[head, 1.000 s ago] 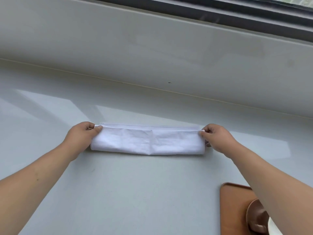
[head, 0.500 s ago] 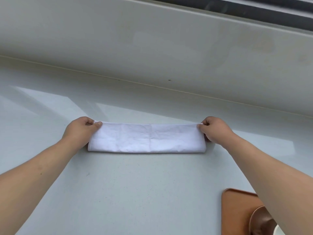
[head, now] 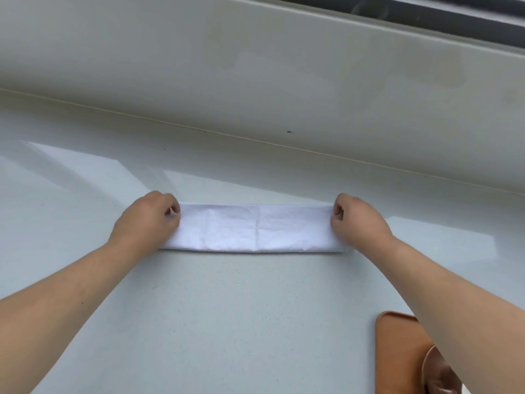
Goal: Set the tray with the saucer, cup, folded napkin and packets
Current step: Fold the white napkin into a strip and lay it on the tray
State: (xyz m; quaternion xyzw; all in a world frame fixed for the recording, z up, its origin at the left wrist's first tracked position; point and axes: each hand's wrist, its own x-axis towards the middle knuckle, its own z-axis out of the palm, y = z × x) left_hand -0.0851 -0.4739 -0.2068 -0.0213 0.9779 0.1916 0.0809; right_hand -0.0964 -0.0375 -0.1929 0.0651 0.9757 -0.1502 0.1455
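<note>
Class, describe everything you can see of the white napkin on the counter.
The napkin is white, creased cloth folded into a long narrow strip, lying flat on the pale counter and running left to right. A vertical crease marks its middle. The left hand pinches its left end, the right hand its right end. It lies off the tray.

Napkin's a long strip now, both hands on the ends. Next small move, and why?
Probably fold it in half: carry the right hand with its end over to the left hand. The napkin lies flat as a long strip, likely too long for the tray.
</note>
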